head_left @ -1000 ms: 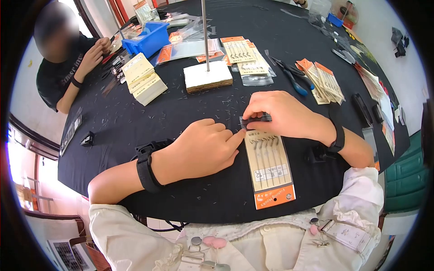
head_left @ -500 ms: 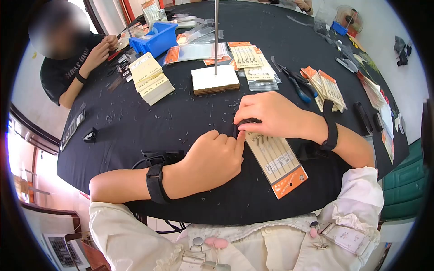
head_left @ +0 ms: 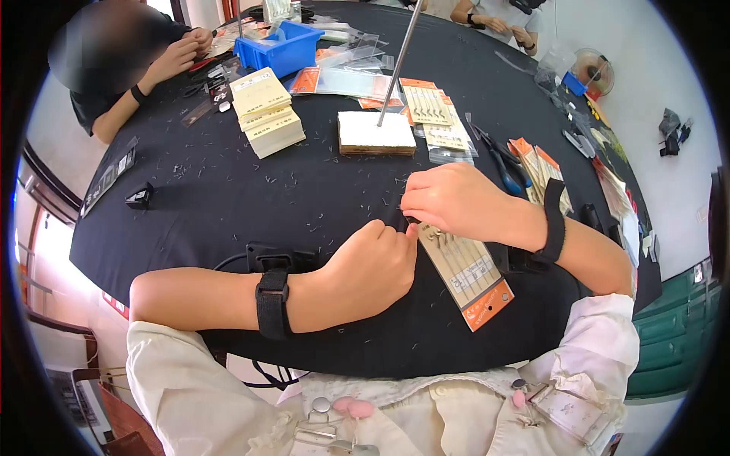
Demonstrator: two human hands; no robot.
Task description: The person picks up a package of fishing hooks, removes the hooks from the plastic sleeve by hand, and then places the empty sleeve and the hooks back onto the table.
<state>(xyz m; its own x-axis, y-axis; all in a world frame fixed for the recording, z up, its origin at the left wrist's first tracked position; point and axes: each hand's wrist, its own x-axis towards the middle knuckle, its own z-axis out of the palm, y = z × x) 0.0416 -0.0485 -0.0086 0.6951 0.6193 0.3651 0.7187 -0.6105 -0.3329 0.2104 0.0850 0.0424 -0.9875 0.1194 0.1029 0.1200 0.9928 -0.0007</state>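
A card of fishing hooks, with an orange printed end, lies slanted on the black cloth in front of me. Its far end, where the hooks sit, meets both hands. My left hand is closed, its fingers curled and its fingertips against the card's far end. Over that same end bends my right hand, fingers pinched together. A sliver of something dark shows between the fingertips of both hands; most of it is hidden, so I cannot make out what either hand grips.
A metal rod stands in a white-topped block. Around it are stacked cards, a blue bin, bagged hook cards, pliers and more cards. Small clippings dot the black cloth. Two people sit across the table.
The view has shifted slightly, and more of the far person shows. The dark piece under my right fingers, plainer before, is now mostly covered. Both hands stay at the card's far end.
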